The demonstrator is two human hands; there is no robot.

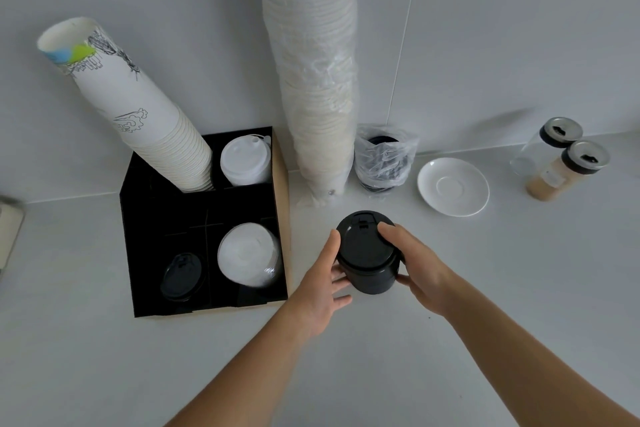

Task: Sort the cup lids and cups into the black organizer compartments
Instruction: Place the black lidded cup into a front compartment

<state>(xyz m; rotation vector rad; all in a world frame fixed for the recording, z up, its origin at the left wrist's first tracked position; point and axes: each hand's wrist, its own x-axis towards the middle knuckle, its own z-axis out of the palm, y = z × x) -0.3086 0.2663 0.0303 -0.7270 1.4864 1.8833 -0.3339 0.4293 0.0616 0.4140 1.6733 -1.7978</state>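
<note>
Head view, looking down at a pale table (450,340). Both hands clasp a stack of black lids (367,253) standing just right of the black organizer (138,253): the left hand (323,282) against its left side, the right hand (414,265) on its right side with fingertips on the top lid. In the organizer, a tilted stack of printed paper cups (138,104) occupies the rear left compartment, white lids (245,160) the rear right, flat white lids (246,255) the front right, and black lids (181,276) the front left. A tall plastic-wrapped sleeve of cups (317,80) stands against the wall; to its right lie a bag of black lids (382,163), a white saucer (453,186) and two jars (561,159).
</note>
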